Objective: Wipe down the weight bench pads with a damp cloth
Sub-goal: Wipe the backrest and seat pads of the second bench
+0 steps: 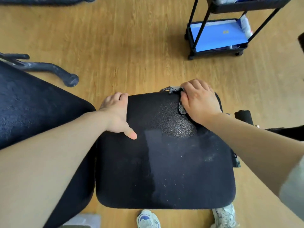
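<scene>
My right hand (pixel 199 101), fingers curled, bunches the grey woven cloth (pixel 181 108) on the far right corner of the black, pebble-grained seat pad (pixel 164 165). My left hand (pixel 116 111) hooks its fingers over the pad's left edge, thumb flat on top

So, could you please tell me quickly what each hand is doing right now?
Left hand: grips the seat pad at its left edge.
Right hand: holds the cloth on the pad's far right corner.

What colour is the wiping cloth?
The cloth is grey with a black-and-white speckled weave, seen in the head view.
</scene>
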